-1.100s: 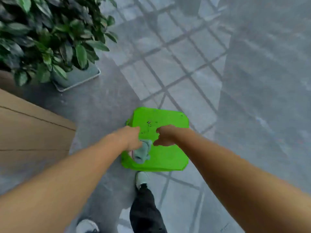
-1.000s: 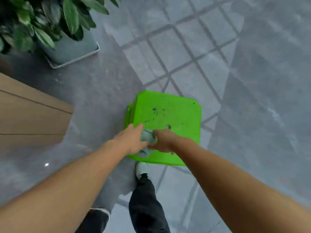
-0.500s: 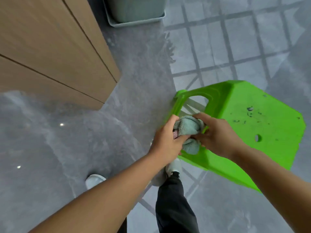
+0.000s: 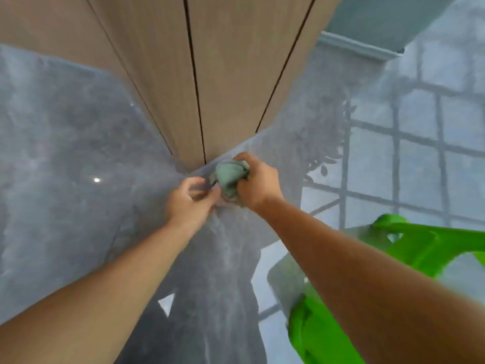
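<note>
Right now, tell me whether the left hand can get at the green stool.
Probably not directly: the left hand pinches the cloth with the right hand, and the right forearm crosses between it and the green stool.

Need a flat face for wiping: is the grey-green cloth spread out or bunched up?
Bunched up: the cloth is a crumpled wad gripped in the right hand.

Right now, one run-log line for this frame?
right hand: grips bunched cloth | left hand: pinches its edge | backdrop: wooden cabinet | green stool: lower right, apart from both hands
</note>
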Tool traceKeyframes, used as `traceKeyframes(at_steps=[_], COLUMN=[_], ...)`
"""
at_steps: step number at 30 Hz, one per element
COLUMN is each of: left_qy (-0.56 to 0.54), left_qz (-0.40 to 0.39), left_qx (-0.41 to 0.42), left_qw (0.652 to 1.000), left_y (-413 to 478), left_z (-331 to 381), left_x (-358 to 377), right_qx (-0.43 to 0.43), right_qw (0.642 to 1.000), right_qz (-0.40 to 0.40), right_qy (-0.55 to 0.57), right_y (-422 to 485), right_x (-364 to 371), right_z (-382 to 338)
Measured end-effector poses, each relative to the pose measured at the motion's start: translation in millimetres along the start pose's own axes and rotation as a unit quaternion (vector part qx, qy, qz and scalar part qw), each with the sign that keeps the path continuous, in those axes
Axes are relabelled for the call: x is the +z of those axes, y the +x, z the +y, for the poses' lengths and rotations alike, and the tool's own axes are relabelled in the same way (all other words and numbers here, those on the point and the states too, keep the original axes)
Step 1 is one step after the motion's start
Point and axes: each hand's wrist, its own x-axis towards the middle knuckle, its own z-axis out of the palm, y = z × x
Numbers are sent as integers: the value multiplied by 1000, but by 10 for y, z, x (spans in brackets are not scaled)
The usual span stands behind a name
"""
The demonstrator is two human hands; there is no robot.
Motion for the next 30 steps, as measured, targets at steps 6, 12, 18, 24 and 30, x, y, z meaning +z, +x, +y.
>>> traceKeyframes(at_steps=[6, 12, 18, 24, 30], left_qy=[404, 448, 472, 450, 453], left_qz=[271, 254, 291, 324, 326], left_qx=[232, 157, 161, 180, 178], left_qw=[843, 843, 816, 813, 811], left_y=[569, 335, 451, 493, 480], left_z=[-794, -959, -1056, -1101, -1087], left_x=[-922, -666, -632, -653, -646], right_qx=[-103, -149, -137, -171, -288], right_qw=[972, 958, 953, 963, 947], right_qz=[188, 3, 120, 128, 49], right_qy=[-91, -246, -241, -164, -132], right_y=[426, 81, 225, 386, -109], right_x=[71, 541, 810, 518, 1159], right_z=[540, 506, 266, 485, 412])
